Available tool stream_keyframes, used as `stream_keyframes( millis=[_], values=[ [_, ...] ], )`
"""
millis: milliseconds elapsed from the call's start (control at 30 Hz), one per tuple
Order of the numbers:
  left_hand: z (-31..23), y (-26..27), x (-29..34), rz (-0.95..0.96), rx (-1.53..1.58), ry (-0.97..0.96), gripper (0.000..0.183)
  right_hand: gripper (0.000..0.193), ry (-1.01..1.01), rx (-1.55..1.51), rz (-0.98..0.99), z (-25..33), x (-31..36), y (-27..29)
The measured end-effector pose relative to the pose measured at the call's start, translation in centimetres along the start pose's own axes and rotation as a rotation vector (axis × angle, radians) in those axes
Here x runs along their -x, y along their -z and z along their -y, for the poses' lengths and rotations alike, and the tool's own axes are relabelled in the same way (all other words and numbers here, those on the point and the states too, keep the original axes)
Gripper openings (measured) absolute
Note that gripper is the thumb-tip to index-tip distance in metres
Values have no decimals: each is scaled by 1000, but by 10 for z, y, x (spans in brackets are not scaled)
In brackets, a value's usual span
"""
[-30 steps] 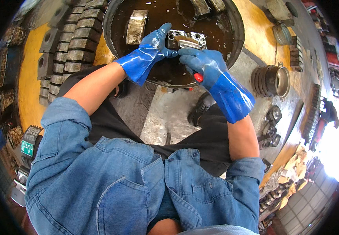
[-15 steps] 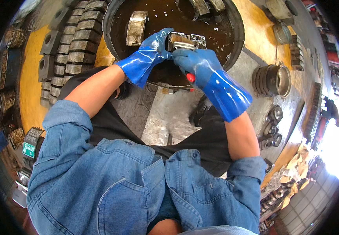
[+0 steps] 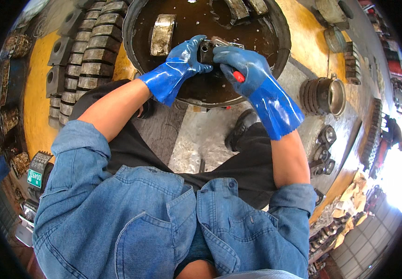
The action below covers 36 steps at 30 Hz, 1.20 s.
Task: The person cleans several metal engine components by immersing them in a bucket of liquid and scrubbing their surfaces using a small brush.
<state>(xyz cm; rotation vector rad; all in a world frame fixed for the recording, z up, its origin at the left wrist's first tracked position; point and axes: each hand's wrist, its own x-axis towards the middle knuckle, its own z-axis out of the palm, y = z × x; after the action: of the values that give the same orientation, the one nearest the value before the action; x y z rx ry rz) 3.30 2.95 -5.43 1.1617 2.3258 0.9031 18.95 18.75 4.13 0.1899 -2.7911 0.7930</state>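
Note:
My left hand [image 3: 185, 56], in a long blue rubber glove, grips a dark metal block [image 3: 206, 56] with round holes by its left end. The block is held over brown liquid inside a wide round basin [image 3: 285, 44]. In my right hand [image 3: 245, 63], gloved the same way, is a brush with a red handle end [image 3: 239, 76] sticking out below the fist. The brush's head lies over the right part of the block, and its bristles are mostly hidden or blurred. My right fingers cover much of the block's near side.
A curved metal piece [image 3: 163, 35] lies in the basin at left, with another curved piece [image 3: 238, 10] at the far right. Stacked metal blocks [image 3: 99, 51] line the left. A ringed metal cylinder [image 3: 324, 95] stands right of the basin. One black shoe [image 3: 241, 128] rests below it.
My right hand and the brush have moved right along the block, uncovering the holes at its left end. The left hand stays nearly in place, still holding the block.

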Motion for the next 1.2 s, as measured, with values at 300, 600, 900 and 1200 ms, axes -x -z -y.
stream_keyframes(
  millis=[300,600,900,1200],
  values=[
    [-3,10,6,12,-17,16,96,20,-183,-364,-367,-54,4,1],
    [-5,-1,-5,56,10,11,95,27,-1020,-581,-202,-219,63,-72],
    [-3,12,5,41,-29,46,97,26,-784,-652,-381,-60,-6,41],
    [-13,12,3,53,-14,29,92,26,-586,-678,-390,-6,-18,30]
  ],
)
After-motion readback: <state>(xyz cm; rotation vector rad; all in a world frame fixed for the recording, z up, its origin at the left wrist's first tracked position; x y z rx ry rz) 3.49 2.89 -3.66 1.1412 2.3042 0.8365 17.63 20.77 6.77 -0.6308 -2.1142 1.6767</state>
